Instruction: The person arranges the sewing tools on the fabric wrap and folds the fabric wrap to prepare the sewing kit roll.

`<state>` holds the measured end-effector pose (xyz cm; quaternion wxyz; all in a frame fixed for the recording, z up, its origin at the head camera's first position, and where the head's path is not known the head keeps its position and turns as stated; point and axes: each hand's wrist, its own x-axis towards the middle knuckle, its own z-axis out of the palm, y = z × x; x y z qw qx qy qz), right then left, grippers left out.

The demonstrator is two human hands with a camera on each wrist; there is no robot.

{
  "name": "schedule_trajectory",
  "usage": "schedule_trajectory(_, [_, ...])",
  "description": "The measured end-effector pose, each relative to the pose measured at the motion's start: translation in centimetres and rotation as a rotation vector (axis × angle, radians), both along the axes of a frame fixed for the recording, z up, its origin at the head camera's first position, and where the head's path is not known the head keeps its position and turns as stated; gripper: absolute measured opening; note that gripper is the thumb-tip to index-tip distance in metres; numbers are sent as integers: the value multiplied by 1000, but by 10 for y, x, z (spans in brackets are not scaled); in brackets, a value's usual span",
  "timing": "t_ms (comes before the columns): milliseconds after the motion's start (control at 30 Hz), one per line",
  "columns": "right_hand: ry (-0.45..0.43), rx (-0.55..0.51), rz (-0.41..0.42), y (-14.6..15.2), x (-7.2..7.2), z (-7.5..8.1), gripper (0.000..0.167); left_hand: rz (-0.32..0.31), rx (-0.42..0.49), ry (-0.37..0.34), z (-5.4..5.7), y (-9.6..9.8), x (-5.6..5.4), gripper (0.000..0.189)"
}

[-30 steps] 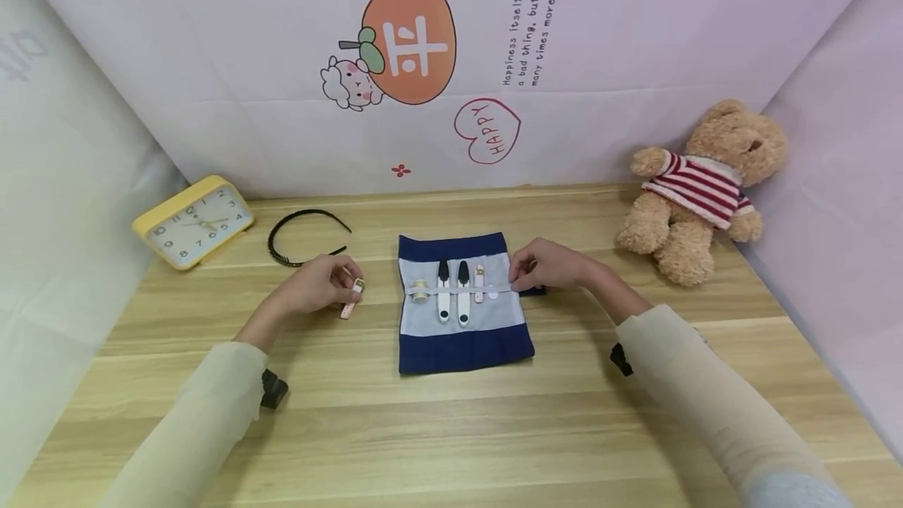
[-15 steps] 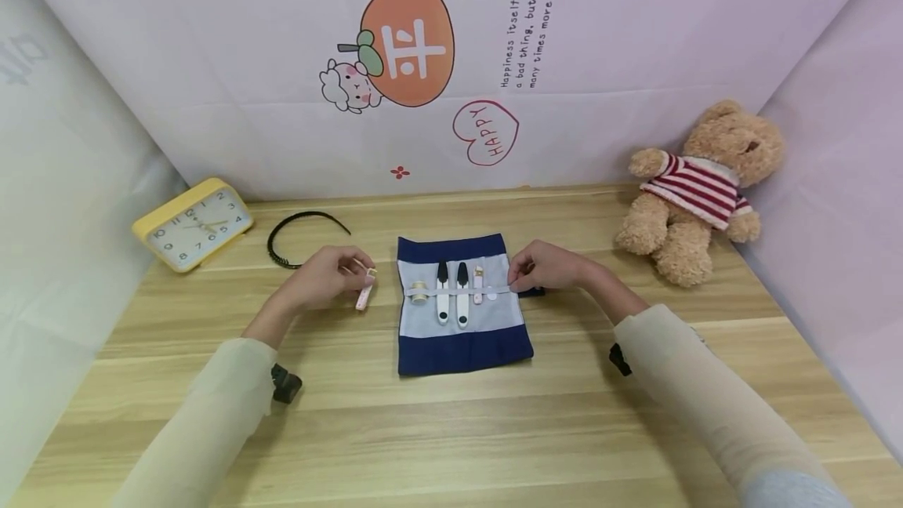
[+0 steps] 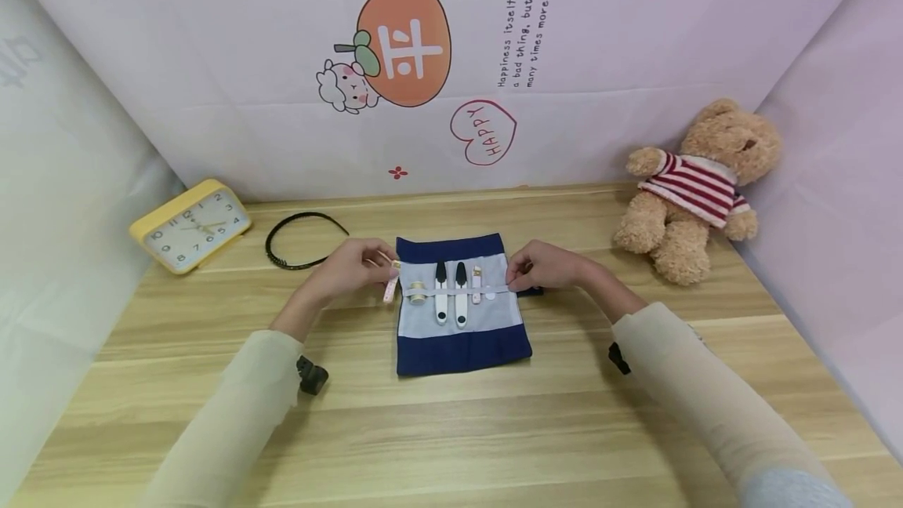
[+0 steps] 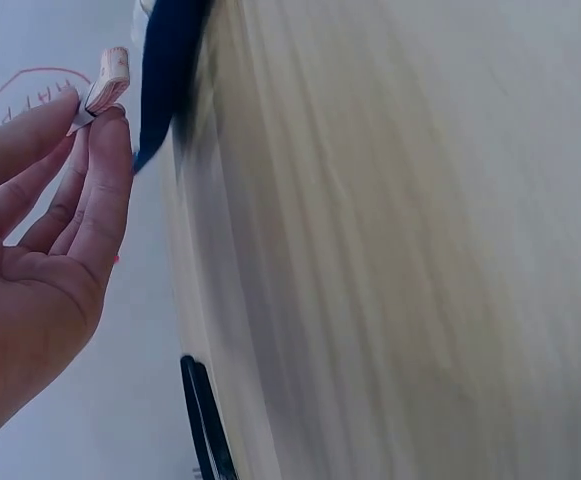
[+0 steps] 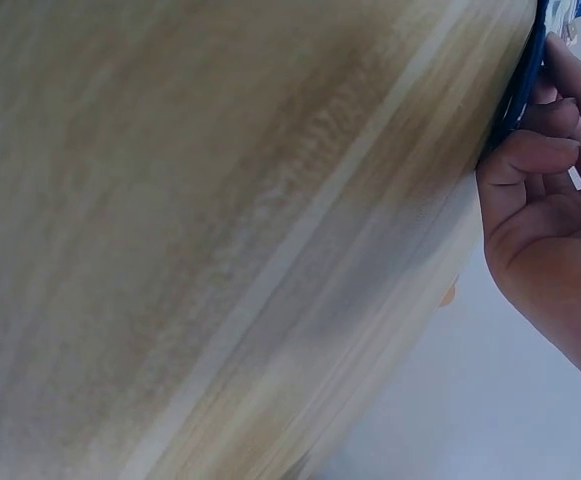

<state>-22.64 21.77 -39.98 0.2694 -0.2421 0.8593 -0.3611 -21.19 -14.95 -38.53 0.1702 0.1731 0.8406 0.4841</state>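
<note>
A navy and pale-grey cloth sewing roll [image 3: 462, 347] lies unfolded on the table. Its white elastic band crosses a thread spool [image 3: 417, 292], two white tools with black tips [image 3: 462, 304] and a small pinkish folded strip [image 3: 476, 288]. My left hand [image 3: 356, 266] pinches a folded pinkish-white tape measure [image 4: 108, 80] between thumb and fingers, right at the roll's left edge. At the opposite edge my right hand [image 3: 543, 265] pinches the roll by the end of the band; its fingertips meet the navy cloth [image 5: 520, 95] in the right wrist view.
Behind my left hand lies a black headband [image 3: 303, 215], with a yellow alarm clock [image 3: 190, 226] at the far left. A teddy bear [image 3: 698, 186] in a striped sweater sits at the back right. A printed white cloth wall [image 3: 282, 132] rises behind the table.
My left hand has carried the tape measure rightward across the table, up to the left edge of the sewing roll. My right hand keeps its hold and place at the right edge.
</note>
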Motion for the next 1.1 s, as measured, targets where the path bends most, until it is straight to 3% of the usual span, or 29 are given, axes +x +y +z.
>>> schedule_trajectory(667, [-9, -9, 9, -3, 2, 1, 8, -12, 102, -52, 5, 48, -9, 15])
schedule_trajectory(1100, [5, 22, 21, -3, 2, 2, 11, -50, 161, -76, 10, 80, -25, 16])
